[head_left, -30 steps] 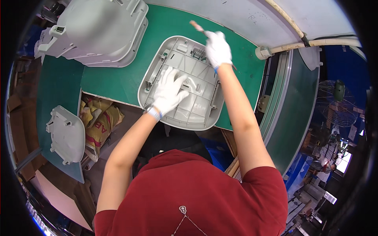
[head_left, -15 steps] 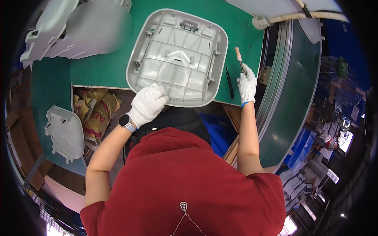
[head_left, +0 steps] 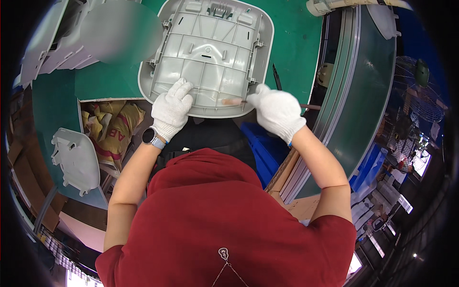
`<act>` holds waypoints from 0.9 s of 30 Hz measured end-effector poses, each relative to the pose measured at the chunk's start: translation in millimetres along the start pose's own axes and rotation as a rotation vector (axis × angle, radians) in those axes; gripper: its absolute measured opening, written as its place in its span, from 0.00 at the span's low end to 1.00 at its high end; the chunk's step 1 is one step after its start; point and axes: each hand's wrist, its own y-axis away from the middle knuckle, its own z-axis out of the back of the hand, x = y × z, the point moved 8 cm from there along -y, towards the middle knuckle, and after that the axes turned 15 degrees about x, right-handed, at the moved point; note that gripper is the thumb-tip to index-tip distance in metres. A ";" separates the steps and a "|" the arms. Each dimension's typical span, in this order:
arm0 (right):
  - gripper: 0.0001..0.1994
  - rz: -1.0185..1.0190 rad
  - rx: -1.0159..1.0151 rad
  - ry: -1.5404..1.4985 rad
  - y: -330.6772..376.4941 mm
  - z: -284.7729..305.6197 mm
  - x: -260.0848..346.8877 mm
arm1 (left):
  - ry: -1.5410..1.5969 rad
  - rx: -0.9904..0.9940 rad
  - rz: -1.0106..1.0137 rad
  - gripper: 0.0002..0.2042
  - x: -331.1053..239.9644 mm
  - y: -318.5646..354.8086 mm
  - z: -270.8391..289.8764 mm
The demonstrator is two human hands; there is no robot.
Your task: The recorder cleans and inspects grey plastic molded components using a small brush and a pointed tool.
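A light grey moulded plastic panel (head_left: 201,71) lies ribbed side up on the green worktop, its near edge toward me. My left hand (head_left: 172,105), in a white glove, rests on the panel's near left part with the fingers stretched over its ribs. In my gloved right hand (head_left: 278,109) is a thin brush (head_left: 233,102), closed round its dark handle. The brush's pinkish tip points left over the panel's near right part, smeared by motion. Whether the tip touches the plastic I cannot tell. Beside the panel's right edge lies a slim black pen-like tool (head_left: 276,77).
More grey plastic parts (head_left: 48,48) stand at the far left. Another grey panel (head_left: 76,160) is at the lower left, near yellow sacks (head_left: 114,129). Metal rails (head_left: 342,81) run along the worktop's right side. A blue bin (head_left: 265,148) is below the near edge.
The brush in my right hand has swung left, from beside the panel to over its near right part. The panel has shifted slightly away and left, and my left fingers have straightened onto it.
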 end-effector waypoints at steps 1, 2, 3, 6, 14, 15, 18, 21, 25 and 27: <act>0.05 0.041 0.013 -0.008 -0.1 -1.3 8.4 | 0.004 0.000 -0.005 0.10 -0.8 -1.5 1.3; 0.06 0.085 0.031 -0.015 -3.3 -1.9 20.6 | 0.013 0.015 0.024 0.09 0.6 -1.7 1.2; 0.06 0.046 0.083 0.061 -7.0 -0.5 27.4 | 0.023 0.029 0.052 0.09 1.2 -2.1 -0.8; 0.06 0.073 0.131 0.028 -11.6 -3.3 5.3 | 0.041 0.028 0.072 0.09 2.1 -3.9 0.2; 0.08 0.103 0.167 0.076 -20.6 10.7 9.0 | 0.025 -0.003 0.050 0.10 5.5 -5.7 0.8; 0.08 0.054 0.191 0.092 -17.3 10.9 2.9 | 0.022 -0.001 0.048 0.10 6.1 -7.2 2.2; 0.07 0.159 0.112 0.099 -21.9 12.8 20.0 | 0.017 -0.030 0.074 0.10 9.9 1.6 3.2; 0.06 0.209 0.045 0.080 -31.3 26.8 20.4 | 0.096 -0.167 0.088 0.12 8.2 13.4 8.0; 0.11 0.070 -0.123 -0.060 -22.0 93.4 0.0 | 0.173 -0.016 0.144 0.08 3.8 6.5 2.2; 0.12 0.107 -0.187 -0.033 -26.9 107.4 1.2 | 0.178 -0.253 0.071 0.05 -2.2 18.0 13.1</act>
